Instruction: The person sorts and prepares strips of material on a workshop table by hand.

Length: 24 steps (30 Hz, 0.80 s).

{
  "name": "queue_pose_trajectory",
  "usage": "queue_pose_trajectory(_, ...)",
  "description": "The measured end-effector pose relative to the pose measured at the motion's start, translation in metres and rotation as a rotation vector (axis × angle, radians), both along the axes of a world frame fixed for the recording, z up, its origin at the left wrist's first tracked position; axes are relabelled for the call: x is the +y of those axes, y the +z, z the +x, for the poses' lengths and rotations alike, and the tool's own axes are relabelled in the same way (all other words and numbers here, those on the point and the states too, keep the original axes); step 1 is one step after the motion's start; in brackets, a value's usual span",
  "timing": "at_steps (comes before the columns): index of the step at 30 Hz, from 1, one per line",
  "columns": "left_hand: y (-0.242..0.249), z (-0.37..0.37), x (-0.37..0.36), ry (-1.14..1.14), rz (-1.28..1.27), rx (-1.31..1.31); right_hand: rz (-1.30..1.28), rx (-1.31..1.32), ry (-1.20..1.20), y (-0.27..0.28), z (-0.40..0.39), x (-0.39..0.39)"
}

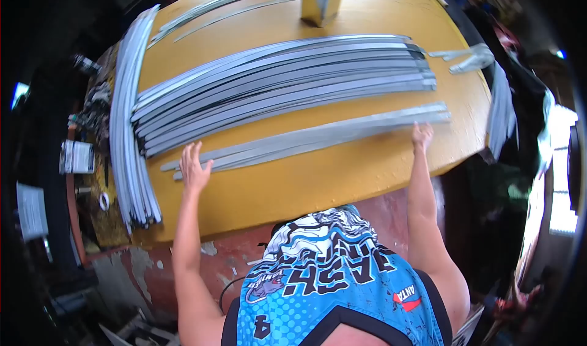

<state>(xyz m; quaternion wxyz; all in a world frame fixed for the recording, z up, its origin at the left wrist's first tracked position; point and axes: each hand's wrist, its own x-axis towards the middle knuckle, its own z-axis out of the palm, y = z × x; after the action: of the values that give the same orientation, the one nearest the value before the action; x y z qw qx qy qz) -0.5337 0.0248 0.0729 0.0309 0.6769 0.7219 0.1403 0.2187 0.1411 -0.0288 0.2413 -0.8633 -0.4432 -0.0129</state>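
A few long flat grey strips point(306, 141) lie side by side near the front of the yellow table. My left hand point(194, 167) is at their left end, fingers stretched and apart, resting on or just beside them. Toward the right end, my right hand point(422, 137) has its fingers curled together at the front edge of the strips, seemingly pinching it. Behind these, a broad bundle of similar strips point(287, 80) runs across the table. Another stack of strips point(125, 107) lies crosswise along the left side.
A yellow-sided, open-topped container point(321, 2) stands on the far part of the yellow table point(293, 196), near thin loose strips point(226, 12). More strips point(501, 110) hang over the right edge. A cluttered side bench point(101, 162) holds a white-labelled container point(77, 157) at left.
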Motion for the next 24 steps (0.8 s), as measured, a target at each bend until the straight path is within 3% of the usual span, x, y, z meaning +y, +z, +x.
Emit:
queue_pose_trajectory(3, -0.026, 0.041, -0.011, -0.043, 0.050, -0.009, -0.036, 0.047, 0.196, -0.006, 0.002, 0.000)
queue_pose_trajectory(4, -0.037, 0.047, -0.015, -0.002, 0.073, 0.014, -0.038, 0.039, 0.181, 0.007, -0.006, -0.005)
queue_pose_trajectory(6, -0.049, 0.048, -0.019, 0.001, 0.096, 0.029, -0.315, 0.006, 0.108, 0.044, -0.043, -0.002)
queue_pose_trajectory(9, -0.052, 0.043, -0.020, -0.012, 0.101, 0.040, -0.394, -0.077, 0.109, 0.049, -0.059, 0.000)
queue_pose_trajectory(11, -0.052, 0.039, -0.019, 0.039, 0.075, 0.153, -0.320, -0.103, 0.086, 0.033, -0.062, 0.004)
queue_pose_trajectory(14, -0.064, 0.030, -0.018, 0.045, 0.096, 0.168, -0.326, 0.017, -0.065, 0.058, -0.100, 0.007)
queue_pose_trajectory(19, -0.066, 0.017, -0.012, 0.088, 0.003, 0.147, -0.197, 0.019, -0.005, 0.051, -0.112, 0.021)
queue_pose_trajectory(24, -0.065, -0.004, -0.003, 0.213, -0.069, 0.239, -0.228, 0.040, -0.021, 0.061, -0.137, 0.035)
